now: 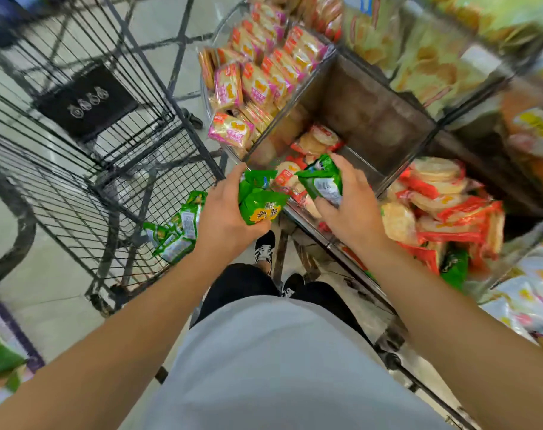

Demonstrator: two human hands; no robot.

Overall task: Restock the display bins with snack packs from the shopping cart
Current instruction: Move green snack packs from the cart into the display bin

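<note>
Both arms reaching forward, palms down. Left hand (pixel 225 209) gripping green snack packs (pixel 258 198), fingers curled round them, at the middle bin's (pixel 372 119) front edge. Right hand (pixel 354 198) clamping another green pack (pixel 323 180) over that bin (few red packs (pixel 313 144) inside). More green packs (pixel 178 229) lying in the shopping cart (pixel 109 169).

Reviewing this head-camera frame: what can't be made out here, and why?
- Upper right bins: motion blur smears the packs; labels unreadable.
- Number of green packs in the left hand and right hand: fingers and crumpled wrappers cover them.
- Floor of the middle bin: dark, reflective walls; only a few red packs show.
- Green packs in the cart: partly behind the left wrist and wire mesh.
</note>
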